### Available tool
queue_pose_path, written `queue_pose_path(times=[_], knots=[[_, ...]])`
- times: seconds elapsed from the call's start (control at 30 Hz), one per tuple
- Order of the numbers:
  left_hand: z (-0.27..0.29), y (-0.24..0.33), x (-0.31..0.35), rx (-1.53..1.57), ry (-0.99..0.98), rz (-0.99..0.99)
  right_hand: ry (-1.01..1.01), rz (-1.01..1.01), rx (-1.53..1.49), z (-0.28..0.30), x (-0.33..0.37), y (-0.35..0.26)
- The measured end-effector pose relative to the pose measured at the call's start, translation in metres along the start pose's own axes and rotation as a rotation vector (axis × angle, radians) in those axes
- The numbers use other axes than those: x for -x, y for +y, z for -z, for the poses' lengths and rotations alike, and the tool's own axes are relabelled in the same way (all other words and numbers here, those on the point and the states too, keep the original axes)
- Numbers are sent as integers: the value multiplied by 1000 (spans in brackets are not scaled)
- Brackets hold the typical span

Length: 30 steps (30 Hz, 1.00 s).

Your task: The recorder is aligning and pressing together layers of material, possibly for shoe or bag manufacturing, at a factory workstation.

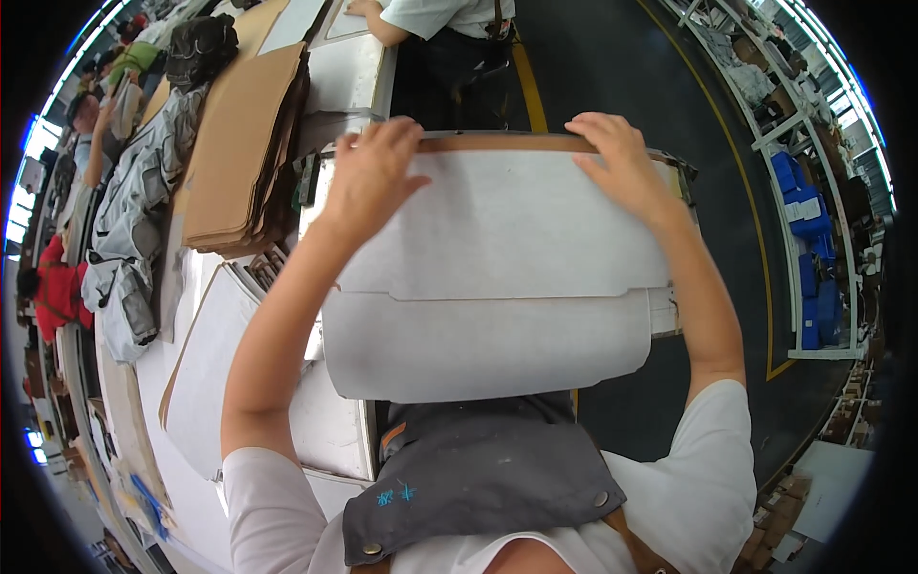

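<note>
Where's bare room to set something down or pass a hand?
Bare: the white sheet between the left hand and right hand; dark floor between the right forearm and storage rack. Crowded: the left side, with a brown cardboard stack beside heaped grey cloth.

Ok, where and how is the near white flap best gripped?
Probably pinch the near white flap by its free near edge, from the apron side: its edge appears to overhang there, while the left hand and right hand are at the far side.

Left fingers [393,138] and right fingers [600,127] at far edge of white sheet [507,225]
</note>
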<state>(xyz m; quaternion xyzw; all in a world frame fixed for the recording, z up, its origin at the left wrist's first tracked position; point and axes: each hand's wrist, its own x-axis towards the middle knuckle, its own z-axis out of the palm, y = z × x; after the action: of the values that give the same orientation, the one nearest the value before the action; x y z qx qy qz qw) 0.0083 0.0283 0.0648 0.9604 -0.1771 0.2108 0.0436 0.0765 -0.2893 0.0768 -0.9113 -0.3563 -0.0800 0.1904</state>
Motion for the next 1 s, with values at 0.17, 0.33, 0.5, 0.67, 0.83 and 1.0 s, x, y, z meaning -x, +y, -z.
queue_pose_path(times=[0.17,0.33,0.5,0.67,0.83,1.0], knots=[[-51,30,38,47,-334,23,-121,-13,85,-57,42,7],[-60,24,27,64,-356,14,-142,-125,215,-72,48,4],[-62,22,18,51,-328,52,-134,-157,218,-73,39,6],[-59,31,26,48,-357,140,-133,-164,217,-76,43,10],[-64,28,28,39,-295,123,-137,-187,192,-75,41,9],[-62,31,23,66,-327,143,-116,-192,177,-71,44,12]])
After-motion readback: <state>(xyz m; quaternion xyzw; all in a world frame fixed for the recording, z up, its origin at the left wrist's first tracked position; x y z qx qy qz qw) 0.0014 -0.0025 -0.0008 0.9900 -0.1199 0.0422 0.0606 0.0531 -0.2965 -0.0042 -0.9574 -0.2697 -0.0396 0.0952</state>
